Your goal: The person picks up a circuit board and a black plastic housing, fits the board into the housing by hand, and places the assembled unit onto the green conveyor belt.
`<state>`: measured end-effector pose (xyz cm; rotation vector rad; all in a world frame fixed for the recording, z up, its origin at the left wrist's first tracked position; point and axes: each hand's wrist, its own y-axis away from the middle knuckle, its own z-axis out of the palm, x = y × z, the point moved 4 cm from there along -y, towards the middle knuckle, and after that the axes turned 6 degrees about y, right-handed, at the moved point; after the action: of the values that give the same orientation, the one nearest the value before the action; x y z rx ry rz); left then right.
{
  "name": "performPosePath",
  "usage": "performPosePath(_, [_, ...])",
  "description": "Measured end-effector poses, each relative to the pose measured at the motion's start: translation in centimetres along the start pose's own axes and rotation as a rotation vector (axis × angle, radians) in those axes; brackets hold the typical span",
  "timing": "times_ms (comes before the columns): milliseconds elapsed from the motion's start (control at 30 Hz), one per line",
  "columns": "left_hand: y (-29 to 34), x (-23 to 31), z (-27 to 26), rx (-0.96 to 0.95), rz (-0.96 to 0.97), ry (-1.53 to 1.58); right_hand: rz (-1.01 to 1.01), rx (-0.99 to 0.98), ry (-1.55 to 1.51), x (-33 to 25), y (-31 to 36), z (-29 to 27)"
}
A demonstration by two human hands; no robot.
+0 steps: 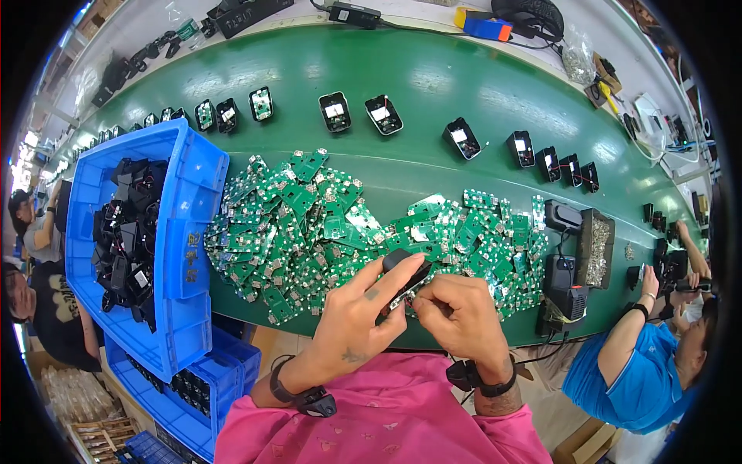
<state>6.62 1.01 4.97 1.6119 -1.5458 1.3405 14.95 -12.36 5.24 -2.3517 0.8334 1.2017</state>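
My left hand (352,319) grips a small black plastic housing (413,280), tilted, just above the near edge of the bench. Its fingers lie along the sides of the housing. Close against it, the fingers of my right hand (464,313) are pinched together at the housing's lower edge; what is between them, if anything, is hidden. Just beyond both hands spreads a heap of green circuit boards (297,228).
A blue bin (183,255) of black housings (131,232) stands at the left. More housings (335,112) line the green bench (270,66). At right are a tray of small metal parts (597,251) and a black device (566,286). Co-workers (634,371) sit on both sides.
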Motion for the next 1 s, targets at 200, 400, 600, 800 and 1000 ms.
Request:
performPosePath(200, [-0.1, -1.7, 1.4, 0.006, -0.151, 0.009, -0.104, 0.066, 0.292, 1.4, 0.8, 1.4])
performPosePath(400, [0.9, -3.3, -0.5, 0.136, -0.421, 0.568, 0.09, 0.326, -0.041, 1.7, 0.5, 1.7])
performPosePath(600, [0.4, -3.1, 1.0, -0.003, -0.446, 0.535, 0.101, 0.297, -0.121, 3.4, 1.4, 1.8])
performPosePath(800, [1.1, -4.2, 1.2, 0.072, -0.392, 0.455, 0.024, 0.287, -0.425, 1.4, 1.6, 2.5])
performPosePath(1000, [1.7, -6.1, 0.7, -0.083, -0.268, 0.368, 0.278, 0.097, -0.601, 2.7, 1.3, 3.4])
